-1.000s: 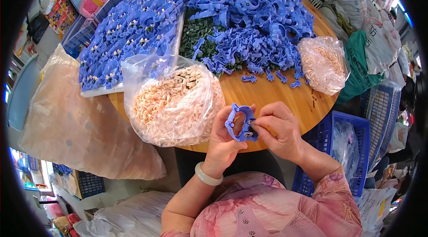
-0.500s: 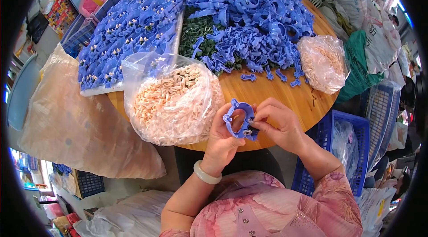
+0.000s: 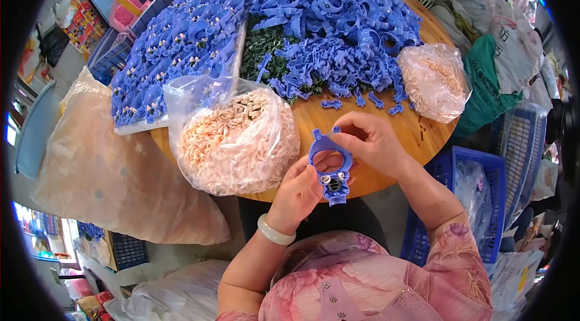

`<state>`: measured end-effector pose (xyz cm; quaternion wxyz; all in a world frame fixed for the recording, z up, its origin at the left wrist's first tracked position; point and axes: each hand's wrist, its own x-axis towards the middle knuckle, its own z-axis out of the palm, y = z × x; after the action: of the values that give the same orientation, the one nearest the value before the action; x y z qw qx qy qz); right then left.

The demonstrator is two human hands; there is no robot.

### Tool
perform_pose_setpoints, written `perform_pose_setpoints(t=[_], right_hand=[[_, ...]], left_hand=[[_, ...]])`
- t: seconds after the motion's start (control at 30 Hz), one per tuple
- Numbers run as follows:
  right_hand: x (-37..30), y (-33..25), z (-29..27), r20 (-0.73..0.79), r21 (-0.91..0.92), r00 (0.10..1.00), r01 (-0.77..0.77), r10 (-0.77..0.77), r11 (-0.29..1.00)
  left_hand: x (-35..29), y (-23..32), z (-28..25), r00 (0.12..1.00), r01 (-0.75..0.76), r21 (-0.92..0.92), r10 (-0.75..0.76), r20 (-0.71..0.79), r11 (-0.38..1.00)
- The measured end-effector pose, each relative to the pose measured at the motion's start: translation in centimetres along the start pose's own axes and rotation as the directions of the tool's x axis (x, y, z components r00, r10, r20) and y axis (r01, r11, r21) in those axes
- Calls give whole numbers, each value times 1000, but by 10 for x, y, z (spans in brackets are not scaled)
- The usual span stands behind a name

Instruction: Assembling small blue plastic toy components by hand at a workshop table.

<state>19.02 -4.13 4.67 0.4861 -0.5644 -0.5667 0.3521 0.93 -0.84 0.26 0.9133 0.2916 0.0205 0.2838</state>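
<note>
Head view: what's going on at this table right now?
A person holds a blue ring-shaped plastic part in both hands above the near edge of a round wooden table. The left hand grips it from below; the right hand pinches its upper rim. An open clear bag of small pale pieces sits just left, and a heap of blue parts lies behind.

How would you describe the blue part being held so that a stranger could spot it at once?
Start at the round wooden table; at its near edge two hands meet. Between the left hand and right hand is a blue ring-shaped plastic part, the only one lifted off the heaps.
</note>
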Motion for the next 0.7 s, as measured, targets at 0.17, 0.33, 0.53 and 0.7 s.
perform_pose_setpoints(t=[0.17, 0.33, 0.53, 0.7], right_hand=[[1, 10, -8, -41, 65, 998, -45, 48, 997], [1, 20, -16, -78, 14, 994, -79, 79, 997], [1, 26, -21, -126, -39, 988, -100, 94, 994], [1, 25, -22, -108, -33, 983, -154, 149, 988]], left_hand=[[-3, 2, 6, 978, 59, 197, -17, -207, 979], [-8, 7, 16, 885, -132, 852, 447, -129, 507], [-2, 15, 36, 869, -368, 891, 244, 431, -266], [5, 7, 24, 837, -407, 789, 159, 524, -460]])
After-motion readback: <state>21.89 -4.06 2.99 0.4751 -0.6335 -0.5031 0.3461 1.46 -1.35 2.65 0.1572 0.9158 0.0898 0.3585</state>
